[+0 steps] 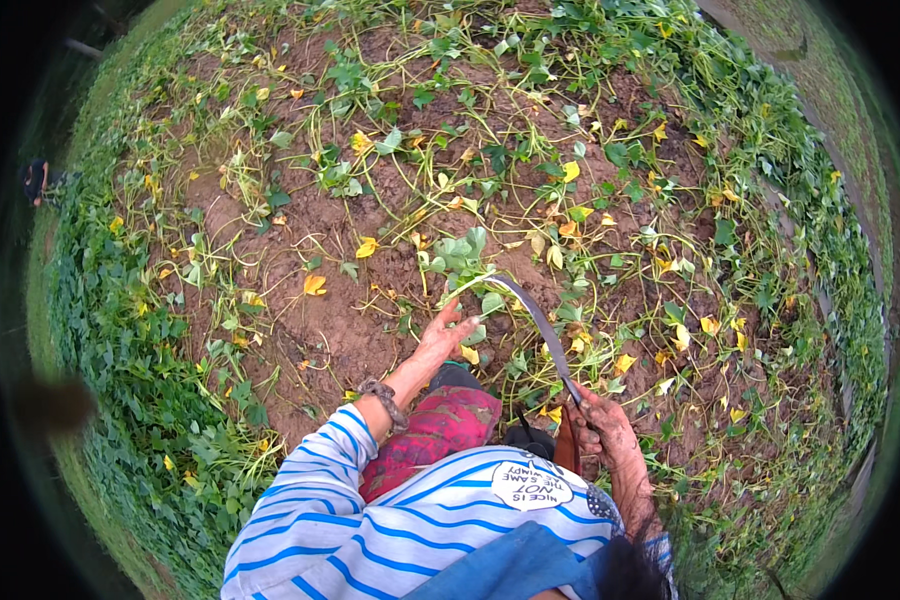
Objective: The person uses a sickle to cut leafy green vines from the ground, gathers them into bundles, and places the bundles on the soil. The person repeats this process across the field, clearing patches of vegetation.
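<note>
My right hand (606,426), muddy, grips a sickle. Its long, curved metal blade (541,324) arches up and left, its tip against pale vine stems. At the other end of those stems is my left hand (444,335), thumb and forefinger apart, close to the leafy vine (461,251); whether the fingers pinch a stem is hidden. A reddish-brown strip (568,444) hangs beside my right hand; I cannot tell if it belongs to the sickle. Trailing green vines, apparently sweet potato, lie over the brown soil (285,232).
My knee in muddy red trousers (439,431) is bent just below my left hand. Denser foliage (120,352) borders the left side, and another thick row (780,112) runs along the right. Yellow leaves (315,285) dot the ground. Another person (36,181) is at the far left.
</note>
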